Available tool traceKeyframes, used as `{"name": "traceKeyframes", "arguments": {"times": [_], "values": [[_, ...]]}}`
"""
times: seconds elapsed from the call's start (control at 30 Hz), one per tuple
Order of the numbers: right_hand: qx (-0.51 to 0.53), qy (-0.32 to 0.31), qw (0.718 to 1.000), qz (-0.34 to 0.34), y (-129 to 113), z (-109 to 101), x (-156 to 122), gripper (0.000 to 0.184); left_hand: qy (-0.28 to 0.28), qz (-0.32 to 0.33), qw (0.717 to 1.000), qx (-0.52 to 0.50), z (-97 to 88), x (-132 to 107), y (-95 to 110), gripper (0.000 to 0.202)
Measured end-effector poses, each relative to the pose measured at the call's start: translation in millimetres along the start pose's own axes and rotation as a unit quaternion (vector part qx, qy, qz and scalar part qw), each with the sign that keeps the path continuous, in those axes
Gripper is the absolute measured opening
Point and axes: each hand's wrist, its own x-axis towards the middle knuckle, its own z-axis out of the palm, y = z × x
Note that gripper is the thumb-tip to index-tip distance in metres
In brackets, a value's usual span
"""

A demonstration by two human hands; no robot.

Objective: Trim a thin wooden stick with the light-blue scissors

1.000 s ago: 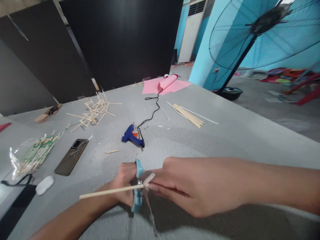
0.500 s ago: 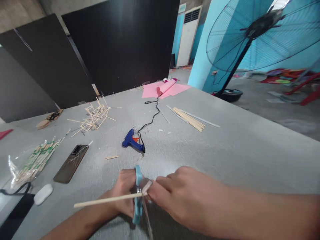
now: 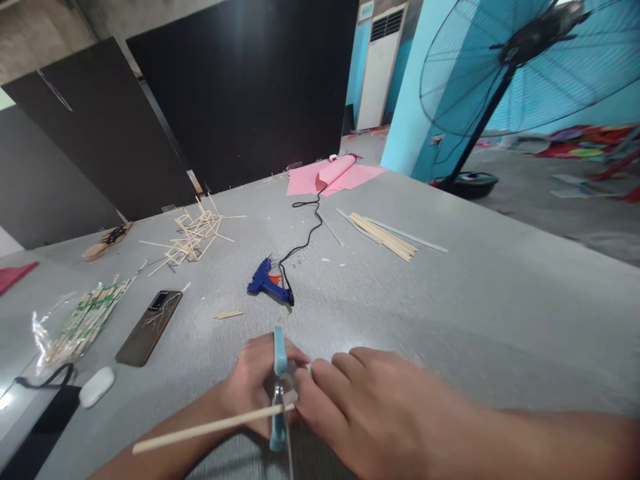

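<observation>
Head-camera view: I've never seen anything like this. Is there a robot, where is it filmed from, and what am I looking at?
No robot here: these are a person's two bare hands. The camera is worn on that person's head, looking forward and down.

The left hand holds a tool with light-blue handles, seen nearly edge-on. A thin wooden stick slants across in front, its far end at the tool, close to the right hand's fingers. Exactly what those fingers grip is hidden.

On the grey table lie a blue glue gun, a phone, a plastic bag of sticks, a spiky stick framework and pink sheets.
</observation>
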Motion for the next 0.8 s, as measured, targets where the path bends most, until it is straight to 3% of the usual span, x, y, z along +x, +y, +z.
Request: {"name": "traceKeyframes", "arguments": {"times": [0.1, 0.2, 0.4, 0.8], "values": [[0.007, -0.006, 1.000, 0.007, -0.2, -0.6, -2.6, 0.016, 0.058, 0.072, 0.996, -0.007, -2.6, 5.1, 1.8, 0.060], [0.008, -0.003, 1.000, 0.010, -0.6, -0.8, -4.2, 0.016, 0.051, 0.093, 0.994, 0.014, -5.1, 6.9, 1.3, 0.069], [0.012, 0.022, 1.000, 0.008, 0.3, -2.7, -3.6, 0.018, 0.056, 0.093, 0.993, 0.036, -8.2, 5.5, 1.5, 0.070], [0.047, -0.015, 0.999, 0.015, 2.8, -6.6, -5.1, 0.017, 0.076, 0.067, 0.994, -0.034, 1.5, 3.5, 0.2, 0.075]]}}
